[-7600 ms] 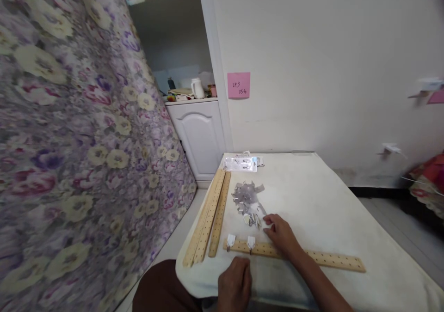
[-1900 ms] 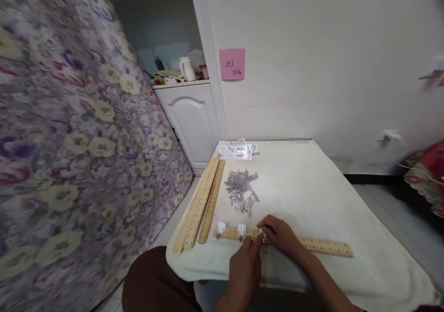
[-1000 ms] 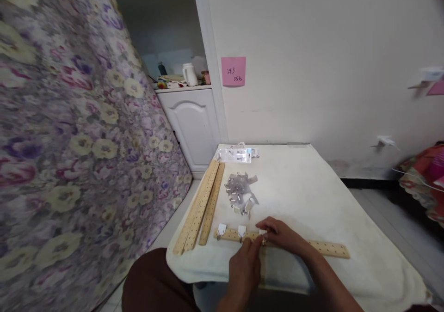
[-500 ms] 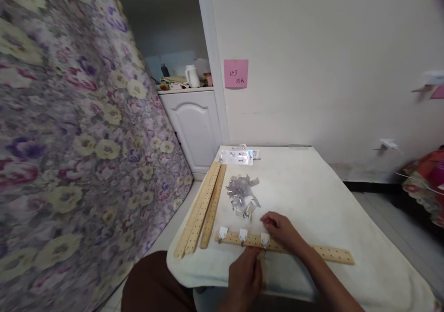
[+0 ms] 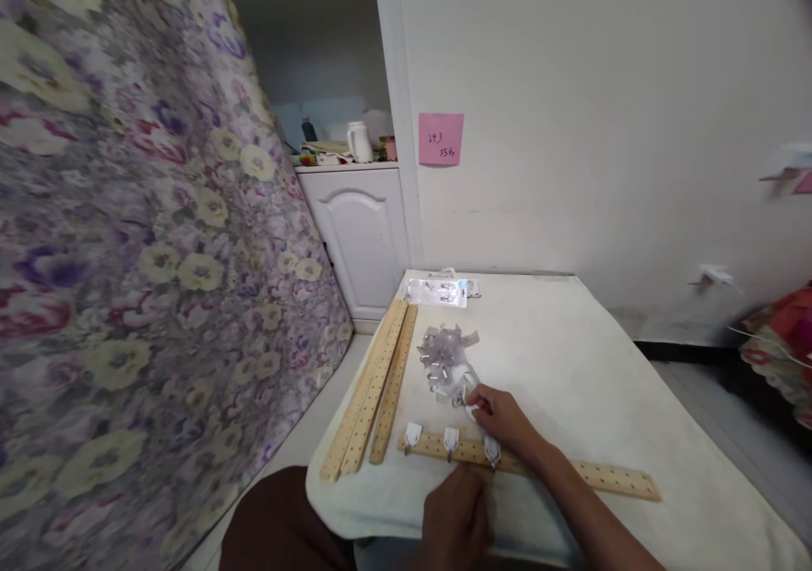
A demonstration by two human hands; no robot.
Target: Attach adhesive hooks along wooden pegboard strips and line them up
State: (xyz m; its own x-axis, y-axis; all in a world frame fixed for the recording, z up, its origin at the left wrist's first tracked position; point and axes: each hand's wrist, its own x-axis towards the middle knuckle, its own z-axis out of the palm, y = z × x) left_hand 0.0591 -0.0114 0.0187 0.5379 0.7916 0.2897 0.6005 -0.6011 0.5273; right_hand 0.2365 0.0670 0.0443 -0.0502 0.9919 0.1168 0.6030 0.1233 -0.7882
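A perforated wooden strip (image 5: 589, 473) lies across the near part of the white-covered table (image 5: 571, 359). Three white adhesive hooks (image 5: 450, 440) sit in a row on its left end. My right hand (image 5: 501, 419) reaches over the strip to a pile of loose hooks (image 5: 447, 364), its fingertips pinched at the pile's near edge on a small white piece. My left hand (image 5: 455, 520) rests at the table's front edge below the strip, fingers curled, with nothing visible in it.
Several more wooden strips (image 5: 374, 385) lie side by side along the table's left edge. A clear hook packet (image 5: 439, 292) lies at the far left corner. A floral mattress (image 5: 127, 241) leans on the left. A pink note (image 5: 440, 139) is on the wall.
A third hook now sits on the strip. My right hand left the strip and reached up to the loose pile. My left hand drew back to the table's front edge.
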